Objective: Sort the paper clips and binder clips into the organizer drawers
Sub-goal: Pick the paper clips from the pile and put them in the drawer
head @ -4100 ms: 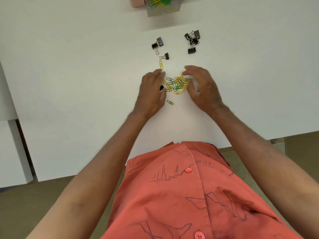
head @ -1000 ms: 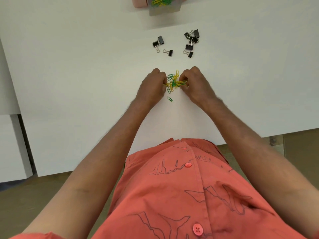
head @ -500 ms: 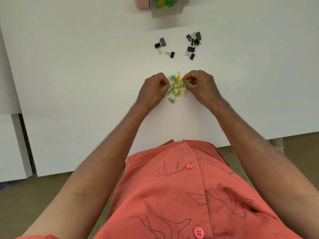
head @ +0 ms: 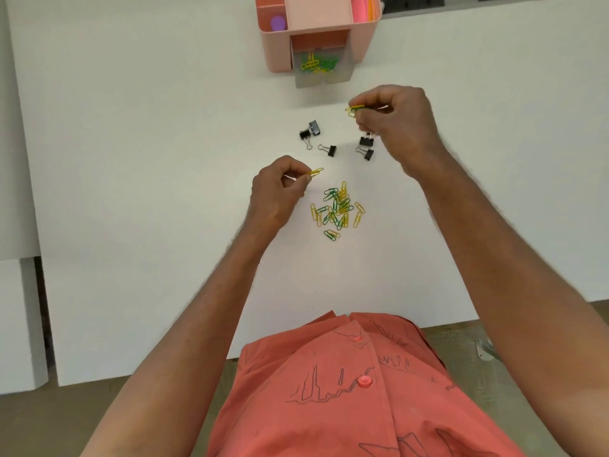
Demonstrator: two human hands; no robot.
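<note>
One white table (head: 131,159) carries everything, with my pink organizer (head: 280,44) at its far edge as the landmark. Its clear drawer (head: 321,77) is pulled out toward me and already holds a small heap of yellow and green paper clips, so the sorting is started but, I judge, under halfway. Nearer me than the drawer lies the loose pile of paper clips (head: 337,207), too tangled to count exactly, roughly two dozen. Between pile and organizer sit the binder clips (head: 329,150): five I can see, none sorted yet, others perhaps hidden. My right hand (head: 395,123), closest to the drawer, pinches a few paper clips; my left hand (head: 276,189), beside the pile, pinches one yellow clip (head: 315,172).
</note>
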